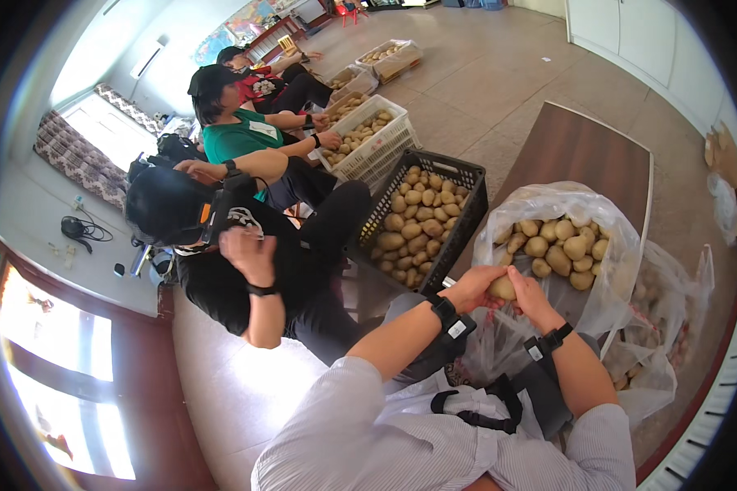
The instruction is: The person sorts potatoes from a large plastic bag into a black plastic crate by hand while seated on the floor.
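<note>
A potato is held between both hands in front of my knees. My left hand grips it from the left side. My right hand closes on it from the right, with the thumb on its upper side. Just beyond my hands, a clear plastic bag lies wide-mouthed on a brown wooden board. Loose potatoes fill the back of the bag, and its near edge hangs towards my lap. A small silvery piece shows beside my left wrist; I cannot tell what it is.
Left of the board stands a black plastic crate of potatoes. A white crate is farther off. More bagged potatoes lie low on my right. Close on my left sits a person in black, both hands raised; others sit beyond.
</note>
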The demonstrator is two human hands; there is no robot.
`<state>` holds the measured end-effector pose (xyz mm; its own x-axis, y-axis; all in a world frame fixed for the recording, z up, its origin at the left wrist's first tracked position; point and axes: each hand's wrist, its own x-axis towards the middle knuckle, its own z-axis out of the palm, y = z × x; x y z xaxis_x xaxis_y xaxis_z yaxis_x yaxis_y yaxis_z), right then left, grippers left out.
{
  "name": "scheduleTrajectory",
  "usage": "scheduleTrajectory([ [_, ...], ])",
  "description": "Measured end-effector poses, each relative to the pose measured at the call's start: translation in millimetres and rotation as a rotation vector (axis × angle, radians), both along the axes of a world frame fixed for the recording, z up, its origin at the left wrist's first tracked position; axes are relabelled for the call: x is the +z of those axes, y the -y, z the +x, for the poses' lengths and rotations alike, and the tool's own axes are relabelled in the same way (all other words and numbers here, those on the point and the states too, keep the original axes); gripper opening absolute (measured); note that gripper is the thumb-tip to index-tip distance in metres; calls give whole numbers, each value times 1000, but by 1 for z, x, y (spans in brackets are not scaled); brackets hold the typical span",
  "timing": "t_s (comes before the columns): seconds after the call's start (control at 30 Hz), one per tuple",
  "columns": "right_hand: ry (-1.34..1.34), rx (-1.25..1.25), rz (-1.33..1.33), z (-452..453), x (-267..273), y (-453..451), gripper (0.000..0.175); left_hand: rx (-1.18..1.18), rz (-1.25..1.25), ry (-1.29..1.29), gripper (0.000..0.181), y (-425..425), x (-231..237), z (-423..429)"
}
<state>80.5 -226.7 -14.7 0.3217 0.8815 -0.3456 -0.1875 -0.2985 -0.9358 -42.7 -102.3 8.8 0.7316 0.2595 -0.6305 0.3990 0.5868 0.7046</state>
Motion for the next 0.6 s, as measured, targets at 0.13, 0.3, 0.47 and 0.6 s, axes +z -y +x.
scheduleTrajectory([
  [0.13,-4,-72,15,-2,-10,-1,64,25,21,61,31,1,4,-5],
  [0.3,-20,-131,30,-10,-16,0,63,117,2,111,32,-14,8,-22],
  [0.47,22,-119,7,-12,-28,-1,63,335,-144,247,33,-55,-1,-44],
  [0.6,65,-138,7,3,-45,6,53,548,-147,341,32,-79,7,-43],
])
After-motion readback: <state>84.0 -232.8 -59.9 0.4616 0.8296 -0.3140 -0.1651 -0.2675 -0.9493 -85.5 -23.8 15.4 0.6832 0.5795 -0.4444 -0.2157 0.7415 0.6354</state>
